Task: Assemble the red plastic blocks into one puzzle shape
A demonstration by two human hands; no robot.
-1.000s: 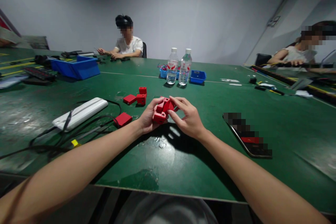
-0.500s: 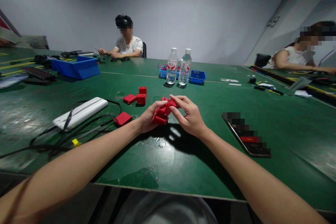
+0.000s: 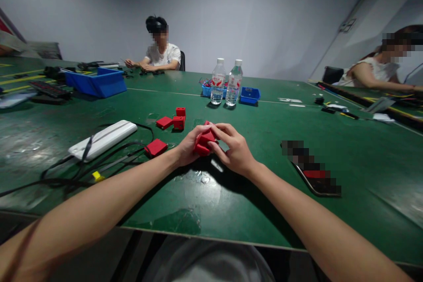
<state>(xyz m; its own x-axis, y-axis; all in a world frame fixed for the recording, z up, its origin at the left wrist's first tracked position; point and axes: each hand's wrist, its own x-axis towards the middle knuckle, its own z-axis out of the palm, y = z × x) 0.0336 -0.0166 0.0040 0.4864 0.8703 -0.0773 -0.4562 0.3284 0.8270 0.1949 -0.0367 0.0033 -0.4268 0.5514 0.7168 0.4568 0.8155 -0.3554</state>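
Note:
Between my two hands, a little above the green table (image 3: 251,224), are red block-shaped parts (image 3: 205,141) pressed close together. My left hand (image 3: 188,147) is closed round them from the left, thumb on top. From the right, the thumb and fingers of my right hand (image 3: 233,147) pinch the upper piece. My fingers cover much of these parts, so I cannot tell whether they are joined. Farther left on the table lie more red blocks (image 3: 179,123), and a flat red block (image 3: 156,148) rests beside black cables.
A white power bank (image 3: 103,140) with black cables (image 3: 115,161) lies left. On the right is a phone (image 3: 310,169). Two water bottles (image 3: 217,81) and a small blue bin (image 3: 250,95) stand ahead; a larger blue bin (image 3: 99,83) is far left. Other people sit across and right.
My right hand has brought the upper red piece down and closer against the piece in my left hand. The view has shifted slightly.

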